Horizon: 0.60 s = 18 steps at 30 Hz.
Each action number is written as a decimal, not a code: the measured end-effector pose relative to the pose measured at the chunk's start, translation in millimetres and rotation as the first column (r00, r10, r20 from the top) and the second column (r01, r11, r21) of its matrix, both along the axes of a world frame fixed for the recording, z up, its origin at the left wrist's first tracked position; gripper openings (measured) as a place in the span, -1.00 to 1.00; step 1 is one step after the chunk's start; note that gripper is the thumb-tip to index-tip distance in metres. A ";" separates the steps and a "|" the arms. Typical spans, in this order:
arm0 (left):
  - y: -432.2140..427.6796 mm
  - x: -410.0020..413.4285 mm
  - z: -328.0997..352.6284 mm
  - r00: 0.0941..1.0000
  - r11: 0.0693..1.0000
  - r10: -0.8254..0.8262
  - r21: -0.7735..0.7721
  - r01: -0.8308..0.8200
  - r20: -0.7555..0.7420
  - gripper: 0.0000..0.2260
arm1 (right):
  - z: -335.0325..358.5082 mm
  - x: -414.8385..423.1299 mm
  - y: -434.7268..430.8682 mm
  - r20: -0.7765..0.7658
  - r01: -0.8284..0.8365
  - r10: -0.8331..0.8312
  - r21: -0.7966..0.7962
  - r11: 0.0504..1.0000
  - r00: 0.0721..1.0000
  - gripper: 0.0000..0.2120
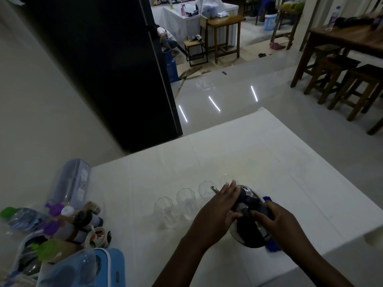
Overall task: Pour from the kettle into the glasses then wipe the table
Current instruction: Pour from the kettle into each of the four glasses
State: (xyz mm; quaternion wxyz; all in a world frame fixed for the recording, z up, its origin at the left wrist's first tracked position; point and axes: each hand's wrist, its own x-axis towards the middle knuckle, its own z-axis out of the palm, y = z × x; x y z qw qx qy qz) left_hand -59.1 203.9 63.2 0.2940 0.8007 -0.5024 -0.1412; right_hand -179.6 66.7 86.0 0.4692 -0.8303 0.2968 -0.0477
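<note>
The kettle (249, 214) stands on the bench (269, 154) at the right end of the row of glasses (184, 206), its spout aimed toward ten o'clock at the third glass. The right hand (275, 220) grips the dark handle; the left hand (219, 208) lies spread on the lid side. A blue cloth (271, 246) shows under the kettle at five o'clock. Both hands are on it, so tipping leftward looks nearest.
</note>
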 end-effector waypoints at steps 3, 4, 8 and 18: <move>-3.0 0.3 -3.9 1.000 1.000 0.014 -0.008 -0.014 -0.015 -0.45 | 4.8 3.1 -3.4 -0.001 -0.011 0.011 -0.029 1.000 1.000 -0.77; -3.5 0.3 -5.0 1.000 1.000 0.019 -0.013 -0.020 -0.022 -0.44 | 6.0 3.9 -4.2 -0.001 -0.012 0.012 -0.033 0.999 1.000 -0.74; -5.1 -0.1 -7.7 0.998 0.999 0.033 -0.030 -0.035 -0.054 -0.44 | 7.4 6.5 -7.3 -0.001 -0.010 0.010 -0.056 0.998 1.000 -0.66; -6.6 1.1 -13.0 0.997 0.997 0.058 -0.051 -0.061 -0.059 -0.43 | 6.7 9.2 -12.8 -0.033 -0.043 0.040 -0.097 0.994 0.999 -0.68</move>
